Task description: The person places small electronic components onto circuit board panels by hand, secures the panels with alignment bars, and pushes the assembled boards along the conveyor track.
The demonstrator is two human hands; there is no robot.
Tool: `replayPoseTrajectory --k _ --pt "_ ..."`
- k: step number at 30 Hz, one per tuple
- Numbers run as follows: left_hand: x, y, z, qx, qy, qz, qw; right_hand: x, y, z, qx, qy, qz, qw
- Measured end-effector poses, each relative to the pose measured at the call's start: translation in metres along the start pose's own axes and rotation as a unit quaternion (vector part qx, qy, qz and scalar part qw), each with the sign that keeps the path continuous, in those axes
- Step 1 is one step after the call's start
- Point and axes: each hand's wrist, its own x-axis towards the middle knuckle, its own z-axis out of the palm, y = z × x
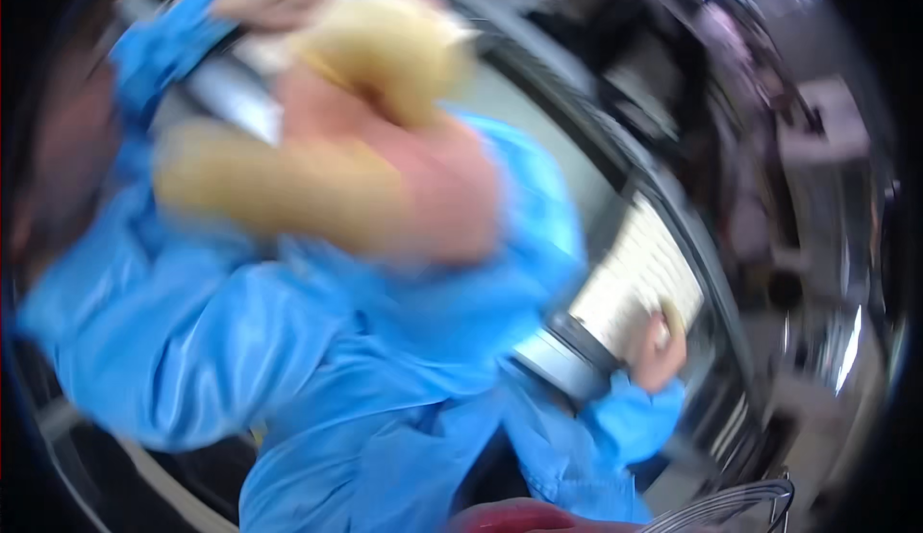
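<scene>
Motion blurs most of the view. My left hand [274,0], in a blue sleeve, reaches to the upper left, right beside a soft-looking yellow and pink thing [385,139]. Its fingers are too smeared to show whether they grip it. That thing lies across the middle, over blue cloth [524,225], and its kind cannot be made out. At the lower right, my right hand [659,350] has its fingers curled near a small beige curved piece [672,317]. A white ribbed surface [644,264] is behind this hand; what the fingers hold is unclear.
A long dark grey frame edge [615,153] runs from the upper middle toward the lower right. Beyond it are blurred dark shapes and a pale box-like surface [827,124]. At the bottom edge are a red rounded thing [538,516] and a looped bundle of wires [726,504].
</scene>
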Motion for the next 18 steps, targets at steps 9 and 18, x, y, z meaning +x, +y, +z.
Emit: replayPoseTrajectory --k 9,18 --pt "-0.069 0.049 0.255 0.184 -0.429 -0.085 0.880 0.038 -0.007 -0.043 -0.038 -0.051 -0.004 0.998" --pt "-0.139 -0.015 0.267 0.289 -0.664 -0.009 0.690 0.193 0.029 0.029 -0.091 -0.126 0.056 0.986"
